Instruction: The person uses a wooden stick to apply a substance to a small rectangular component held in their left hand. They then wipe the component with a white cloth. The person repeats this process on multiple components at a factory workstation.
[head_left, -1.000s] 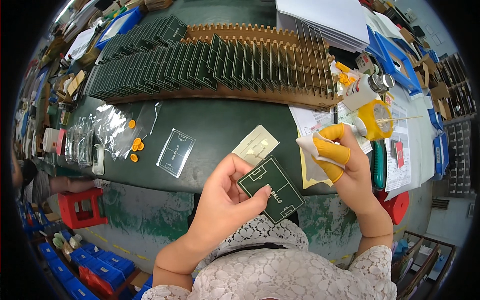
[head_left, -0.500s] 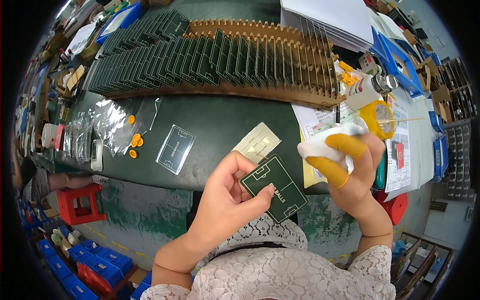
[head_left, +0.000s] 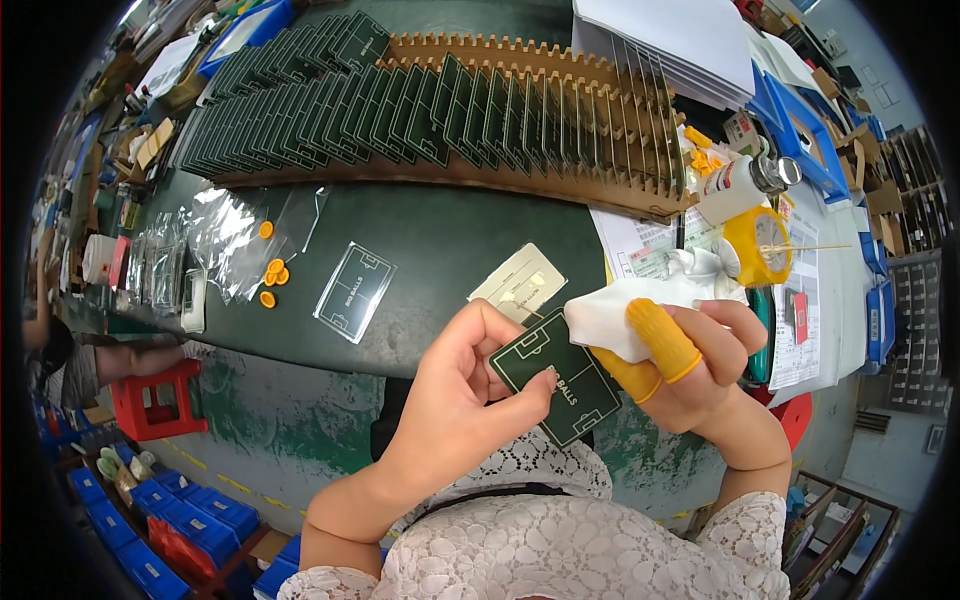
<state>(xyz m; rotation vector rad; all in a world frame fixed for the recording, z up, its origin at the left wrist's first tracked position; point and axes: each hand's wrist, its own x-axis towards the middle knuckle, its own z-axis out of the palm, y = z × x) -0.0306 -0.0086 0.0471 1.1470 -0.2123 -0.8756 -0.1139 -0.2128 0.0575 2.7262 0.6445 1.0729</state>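
A dark green card [head_left: 565, 392] with white field lines is gripped by my left hand [head_left: 470, 375], thumb on its printed face and fingers behind. My right hand [head_left: 690, 365], with yellow finger cots on two fingers, pinches a white cloth [head_left: 610, 312]. The cloth's tip lies at the card's upper right edge. Just beyond the card, a cream card [head_left: 520, 283] rests on the green table. To the left lies another green card [head_left: 355, 292] in a clear sleeve.
A long brown slotted rack [head_left: 450, 185] filled with upright green cards spans the back. Right of it stand a white bottle [head_left: 730, 190], a yellow tape roll [head_left: 765, 250] and paper sheets [head_left: 635, 240]. Orange finger cots [head_left: 276, 270] and clear bags [head_left: 230, 240] lie left. A red stool [head_left: 158, 398] stands below.
My right hand has moved left and slightly down, bringing the white cloth to the green card. My left hand keeps its hold on the card, nearly in the same place.
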